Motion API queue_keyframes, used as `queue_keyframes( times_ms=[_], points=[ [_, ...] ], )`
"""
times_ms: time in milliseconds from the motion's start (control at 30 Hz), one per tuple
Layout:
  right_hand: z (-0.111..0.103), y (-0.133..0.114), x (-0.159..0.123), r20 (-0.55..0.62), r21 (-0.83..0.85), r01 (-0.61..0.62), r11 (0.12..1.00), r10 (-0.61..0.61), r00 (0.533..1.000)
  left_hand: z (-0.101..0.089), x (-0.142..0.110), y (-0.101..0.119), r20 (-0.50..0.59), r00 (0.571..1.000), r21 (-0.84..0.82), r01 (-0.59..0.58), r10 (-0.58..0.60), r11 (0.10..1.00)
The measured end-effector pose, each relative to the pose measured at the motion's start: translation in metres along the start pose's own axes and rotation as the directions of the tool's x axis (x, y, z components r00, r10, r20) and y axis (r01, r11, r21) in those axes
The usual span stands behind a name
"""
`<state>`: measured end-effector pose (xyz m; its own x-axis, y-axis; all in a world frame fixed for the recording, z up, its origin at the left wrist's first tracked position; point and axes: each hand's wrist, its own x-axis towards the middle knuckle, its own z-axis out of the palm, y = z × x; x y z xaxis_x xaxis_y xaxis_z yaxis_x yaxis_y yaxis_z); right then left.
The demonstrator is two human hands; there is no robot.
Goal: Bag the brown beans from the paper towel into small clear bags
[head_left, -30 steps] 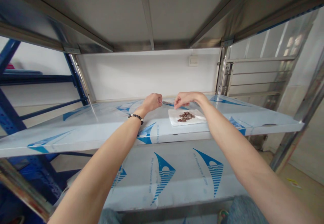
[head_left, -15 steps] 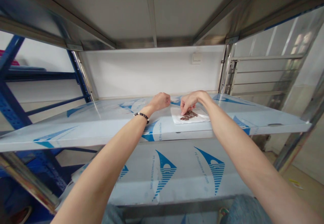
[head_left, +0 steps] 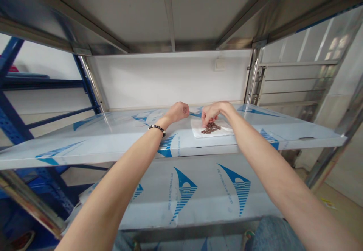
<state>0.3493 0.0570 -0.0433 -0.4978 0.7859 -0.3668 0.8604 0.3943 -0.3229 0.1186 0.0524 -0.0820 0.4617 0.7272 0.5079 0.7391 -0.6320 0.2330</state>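
On the film-covered shelf lies a flat white sheet, perhaps paper or cloth. A small heap of brown, elongated pieces rests on it; they are too small to name. My right hand reaches down to the heap, thumb and fingertips pinched together at its upper left edge. Whatever sits in that pinch is hidden. My left hand, below a wrist with a beaded bracelet, is curled closed just above the shelf, left of the sheet. Its fingers hide anything inside.
A metal shelf hangs overhead, held by metal posts. Below is another film-covered shelf. A blue rack stands at the left. On the white wall behind is a switch plate. At the right is a metal frame.
The view has shifted very slightly. My right hand stays pinched at the heap, with only a small movement of its fingertips. My left hand remains curled in nearly the same place.
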Motion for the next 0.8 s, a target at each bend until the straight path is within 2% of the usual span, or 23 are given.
queue_keyframes(
  times_ms=[167, 267, 333, 500, 600, 667, 800],
  points=[
    [0.004, -0.003, -0.001, -0.133, 0.207, 0.185, 0.961, -0.16, 0.978, 0.001, 0.0, 0.002, 0.002, 1.0, -0.048, -0.001, 0.001, 0.999],
    [0.005, -0.004, 0.0, -0.185, 0.394, 0.335, 0.856, -0.284, 0.941, 0.003, 0.0, 0.0, 0.021, 1.0, -0.034, 0.007, -0.007, 0.999],
    [0.006, -0.004, 0.003, -0.269, 0.467, 0.421, 0.778, -0.328, 0.906, 0.005, 0.001, -0.002, 0.023, 1.0, -0.034, 0.002, -0.001, 0.999],
    [0.012, -0.007, 0.013, -0.511, 0.518, 0.6, 0.61, -0.342, 0.789, 0.01, 0.003, -0.003, 0.045, 0.999, -0.14, -0.002, 0.008, 0.99],
    [0.017, -0.014, 0.018, -0.626, 0.535, 0.663, 0.524, -0.281, 0.727, 0.011, 0.002, 0.003, 0.043, 0.999, -0.258, 0.012, -0.001, 0.966],
    [0.02, -0.019, 0.02, -0.67, 0.521, 0.679, 0.517, -0.244, 0.701, 0.01, 0.001, 0.006, 0.038, 0.999, -0.311, 0.041, -0.031, 0.95],
    [0.025, -0.027, 0.024, -0.694, 0.475, 0.683, 0.556, -0.241, 0.678, 0.007, -0.001, 0.006, 0.021, 0.998, -0.354, 0.062, -0.059, 0.933]
  ],
)
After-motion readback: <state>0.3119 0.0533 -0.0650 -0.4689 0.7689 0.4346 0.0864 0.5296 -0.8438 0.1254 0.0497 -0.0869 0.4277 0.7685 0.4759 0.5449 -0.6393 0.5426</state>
